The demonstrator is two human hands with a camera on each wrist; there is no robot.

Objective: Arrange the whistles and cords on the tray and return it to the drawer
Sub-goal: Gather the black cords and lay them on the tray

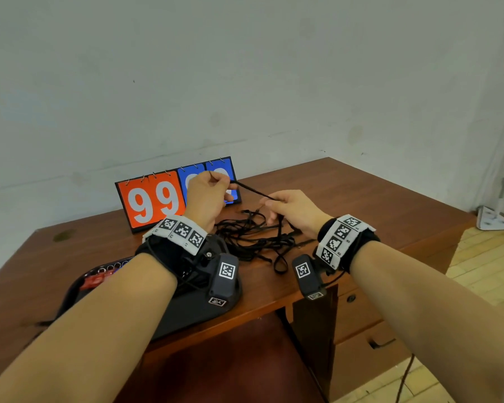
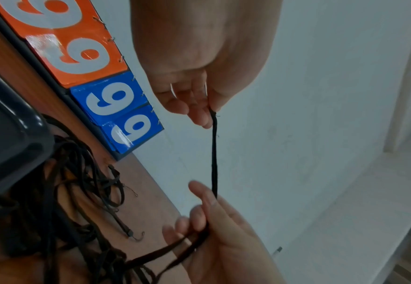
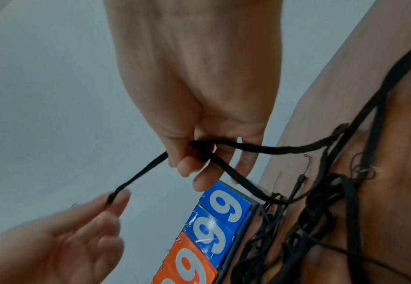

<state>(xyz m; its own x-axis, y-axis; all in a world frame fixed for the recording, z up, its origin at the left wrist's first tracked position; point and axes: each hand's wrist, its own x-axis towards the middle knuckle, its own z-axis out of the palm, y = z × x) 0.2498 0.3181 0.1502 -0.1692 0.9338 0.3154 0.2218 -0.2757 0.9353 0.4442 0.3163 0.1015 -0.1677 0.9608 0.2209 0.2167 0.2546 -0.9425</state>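
A pale, scuffed wall [image 1: 245, 68] rises behind a reddish-brown wooden desk [image 1: 361, 205] set into the corner of the room. Above the desk, a single black cord [image 1: 253, 191] is stretched in the air between the person's two hands. The left hand [image 1: 205, 196] pinches one end of it between thumb and fingertips, held up in front of the scoreboard. The right hand [image 1: 288, 209] has its fingers curled round the cord further along, and from there the strand drops to a loose tangle of black cords [image 1: 253, 239] lying on the desk between the wrists. Small wire hooks show at some of the cord ends in the wrist views.

At the near left edge of the desk sits a dark tray [image 1: 192, 312], largely covered by the left forearm. At its far side lie a red whistle [image 1: 95, 282] and a row of metal rings [image 1: 111, 267]; the rest of what it holds is hidden. The tangle lies just beside the tray's right corner.

Behind the hands stands a flip scoreboard [image 1: 154, 199], its orange cards reading 99 and its blue cards also 99 in the wrist views. Both wrists wear black bands with printed marker squares. Under the desk on the right are drawers [image 1: 358, 315], one with a dark handle. Pale wooden flooring [image 1: 477, 257] shows at the right.
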